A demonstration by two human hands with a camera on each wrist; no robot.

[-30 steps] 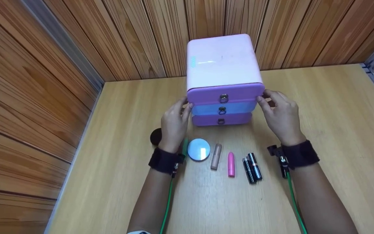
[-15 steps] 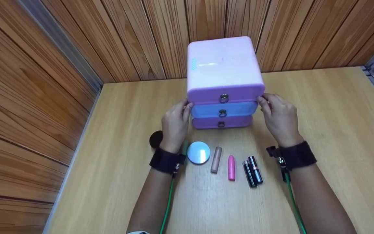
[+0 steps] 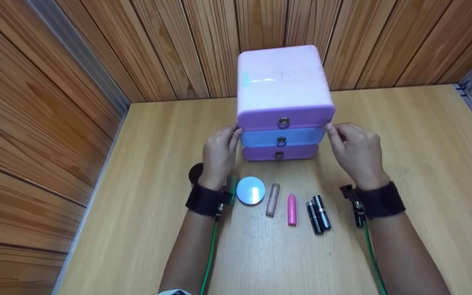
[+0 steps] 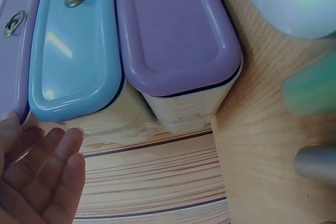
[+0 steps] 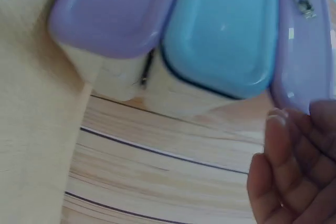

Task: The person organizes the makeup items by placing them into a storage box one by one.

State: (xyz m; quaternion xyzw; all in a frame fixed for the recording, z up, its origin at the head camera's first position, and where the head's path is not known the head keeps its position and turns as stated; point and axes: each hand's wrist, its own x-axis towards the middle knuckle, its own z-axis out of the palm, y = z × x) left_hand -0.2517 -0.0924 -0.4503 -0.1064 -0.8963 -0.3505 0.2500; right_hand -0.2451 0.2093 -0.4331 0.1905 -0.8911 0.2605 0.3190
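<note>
On the counter (image 3: 162, 131), the pink drawer box (image 3: 283, 80) is set behind a pale blue disc (image 3: 250, 190); its purple top drawer (image 3: 260, 119) is pinched at both sides by the left hand (image 3: 219, 155) and right hand (image 3: 358, 152).

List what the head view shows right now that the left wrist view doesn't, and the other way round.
Only the head view: the right hand, the black wristbands, the mauve tube, the pink tube, the two black tubes and the round black item.

Only the left wrist view: the pale side walls behind the drawer fronts and a grey cylinder at the right edge.

Both: the left hand, the drawer box with its purple and blue fronts, the round shiny case, the green tube and the wooden table.
</note>
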